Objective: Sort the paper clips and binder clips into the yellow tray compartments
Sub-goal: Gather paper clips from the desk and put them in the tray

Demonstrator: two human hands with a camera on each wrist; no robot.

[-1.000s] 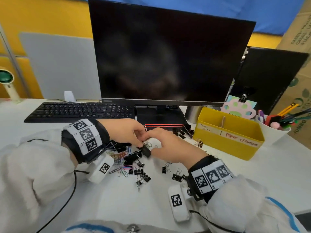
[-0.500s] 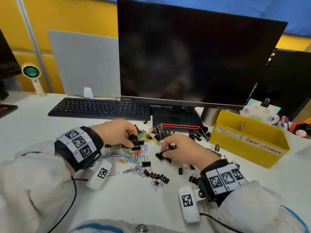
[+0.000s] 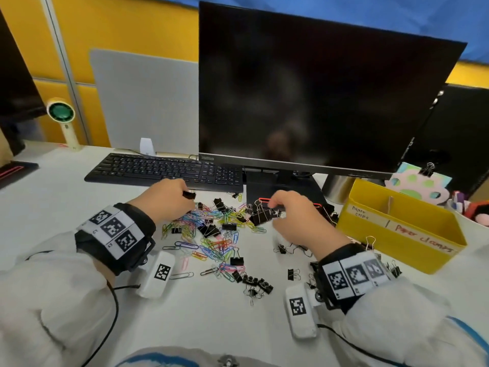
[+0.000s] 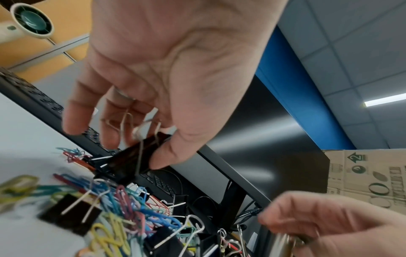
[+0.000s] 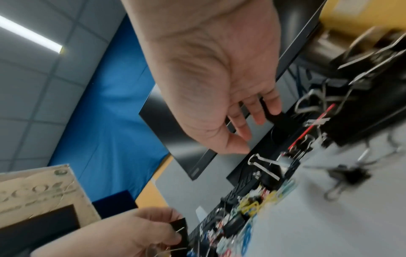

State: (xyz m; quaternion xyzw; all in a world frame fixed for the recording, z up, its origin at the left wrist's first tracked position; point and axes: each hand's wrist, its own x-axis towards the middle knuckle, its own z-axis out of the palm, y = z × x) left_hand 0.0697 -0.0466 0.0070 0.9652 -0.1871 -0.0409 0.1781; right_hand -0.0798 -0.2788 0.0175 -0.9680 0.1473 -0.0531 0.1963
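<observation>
Pinching a stiff, springy binder clip by its black body, your left hand grips firmly while your right hand hovers empty, fingers loosely curled.

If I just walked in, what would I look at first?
Probably the jumble of colourful paper clips and black binder clips spread on the white desk in front of the big dark monitor. Two hands hover over it: the left hand pinches a black binder clip. The yellow tray waits at the right.
</observation>
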